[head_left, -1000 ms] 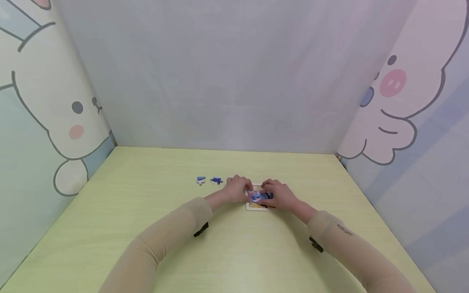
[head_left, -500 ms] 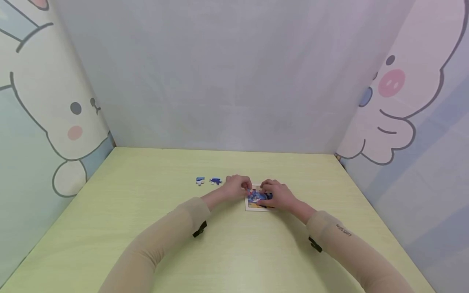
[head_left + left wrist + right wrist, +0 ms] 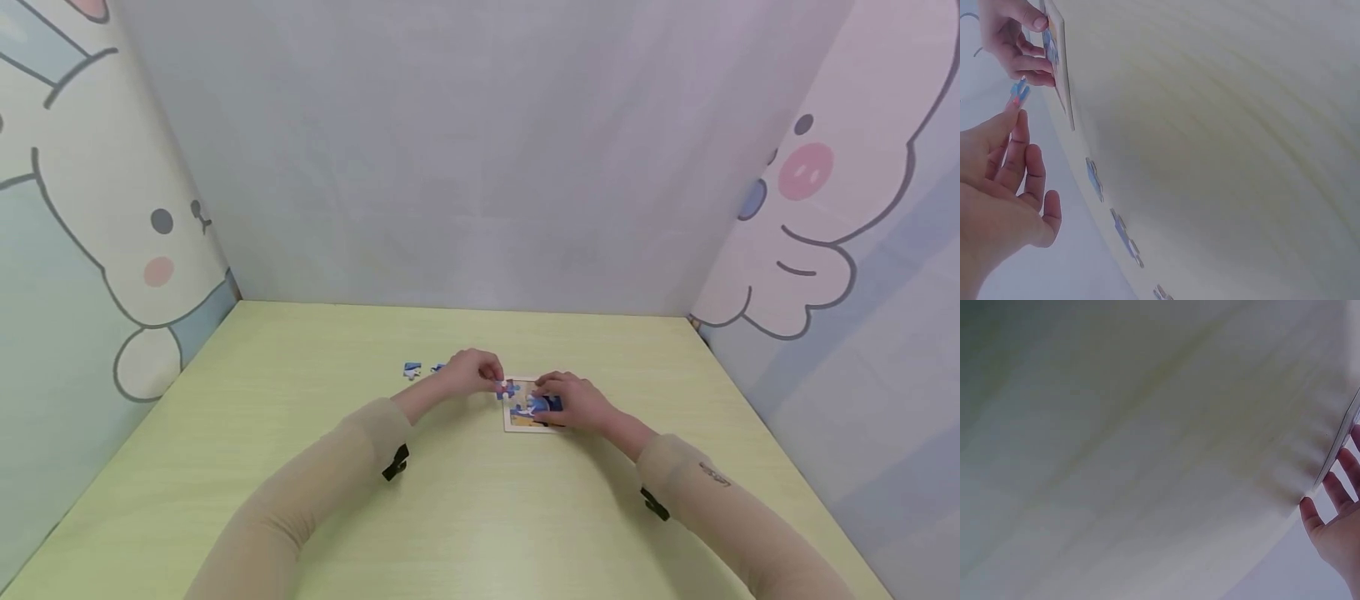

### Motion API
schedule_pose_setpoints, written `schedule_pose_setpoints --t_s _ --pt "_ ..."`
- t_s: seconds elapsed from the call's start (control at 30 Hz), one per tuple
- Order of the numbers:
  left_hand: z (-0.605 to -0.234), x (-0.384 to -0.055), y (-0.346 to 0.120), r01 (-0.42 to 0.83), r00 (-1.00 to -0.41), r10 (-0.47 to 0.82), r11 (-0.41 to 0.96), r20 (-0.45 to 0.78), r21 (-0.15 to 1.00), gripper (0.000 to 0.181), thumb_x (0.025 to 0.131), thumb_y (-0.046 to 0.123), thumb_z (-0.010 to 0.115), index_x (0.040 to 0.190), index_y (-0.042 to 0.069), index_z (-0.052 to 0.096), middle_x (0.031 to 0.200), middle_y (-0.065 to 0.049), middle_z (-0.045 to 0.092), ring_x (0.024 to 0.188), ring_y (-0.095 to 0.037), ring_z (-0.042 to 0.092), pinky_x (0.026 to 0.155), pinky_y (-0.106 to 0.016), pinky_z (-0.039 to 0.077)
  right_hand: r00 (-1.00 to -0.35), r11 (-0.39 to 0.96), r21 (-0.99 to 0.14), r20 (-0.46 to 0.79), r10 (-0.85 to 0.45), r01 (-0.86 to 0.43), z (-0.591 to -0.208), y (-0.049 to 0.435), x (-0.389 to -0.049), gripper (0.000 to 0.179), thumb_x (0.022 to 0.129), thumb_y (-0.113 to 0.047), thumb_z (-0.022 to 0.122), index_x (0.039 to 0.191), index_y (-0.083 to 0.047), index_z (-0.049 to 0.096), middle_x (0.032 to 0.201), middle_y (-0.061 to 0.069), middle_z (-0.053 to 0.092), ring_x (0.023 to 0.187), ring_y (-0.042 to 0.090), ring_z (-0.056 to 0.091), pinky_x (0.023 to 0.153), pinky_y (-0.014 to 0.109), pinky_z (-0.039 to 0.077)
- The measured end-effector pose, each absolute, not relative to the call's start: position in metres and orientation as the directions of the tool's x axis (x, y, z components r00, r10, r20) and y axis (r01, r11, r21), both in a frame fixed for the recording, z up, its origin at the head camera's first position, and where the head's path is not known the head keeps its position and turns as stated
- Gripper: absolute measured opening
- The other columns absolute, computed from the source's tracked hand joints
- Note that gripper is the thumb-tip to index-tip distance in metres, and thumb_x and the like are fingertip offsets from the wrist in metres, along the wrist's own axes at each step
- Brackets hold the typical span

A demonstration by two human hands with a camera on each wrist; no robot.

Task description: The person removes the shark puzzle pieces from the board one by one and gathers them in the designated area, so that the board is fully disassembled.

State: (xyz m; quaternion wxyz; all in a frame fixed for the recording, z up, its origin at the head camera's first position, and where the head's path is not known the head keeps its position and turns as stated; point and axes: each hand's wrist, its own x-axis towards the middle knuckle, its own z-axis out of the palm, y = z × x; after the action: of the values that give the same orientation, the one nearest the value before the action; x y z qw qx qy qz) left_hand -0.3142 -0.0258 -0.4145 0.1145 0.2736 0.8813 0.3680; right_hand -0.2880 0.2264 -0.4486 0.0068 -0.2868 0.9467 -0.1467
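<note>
In the head view, the left hand (image 3: 470,372) has shifted a little leftward and away from the body over the last half second. Its thumb and forefinger pinch a puzzle piece (image 3: 506,390), now in plainer sight at the puzzle frame's (image 3: 525,430) upper left corner. The right hand (image 3: 581,402) is nearly where it was, fingers and thumb spread over the frame's right part. One loose piece (image 3: 412,370) lies in its old place; its neighbour (image 3: 438,367) is now partly covered by the left hand.

The left wrist view shows the pinched piece raised, the other fingers loosely bent, and three loose pieces on the table.

In the right wrist view, fairly straight fingers (image 3: 1333,487) meet the frame's edge.
</note>
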Motion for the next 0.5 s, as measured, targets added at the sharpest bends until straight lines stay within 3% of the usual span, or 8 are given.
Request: schedule_pose_setpoints --t_s 0.5 --pt "-0.398 -0.314 -0.070 0.423 -0.794 0.608 0.519 0.027 0.742 0.009 0.085 0.018 0.070 0.089 0.012 0.065 0.083 0.003 0.066 0.079 -0.011 0.059 0.074 -0.026 0.048 -0.805 0.763 -0.294 0.045 -0.591 -0.576 -0.450 0.236 -0.291 0.044 0.084 -0.042 0.069 0.120 -0.018 0.066 0.131 0.004 0.055 0.118 0.026 0.051 0.098 0.048 0.041"
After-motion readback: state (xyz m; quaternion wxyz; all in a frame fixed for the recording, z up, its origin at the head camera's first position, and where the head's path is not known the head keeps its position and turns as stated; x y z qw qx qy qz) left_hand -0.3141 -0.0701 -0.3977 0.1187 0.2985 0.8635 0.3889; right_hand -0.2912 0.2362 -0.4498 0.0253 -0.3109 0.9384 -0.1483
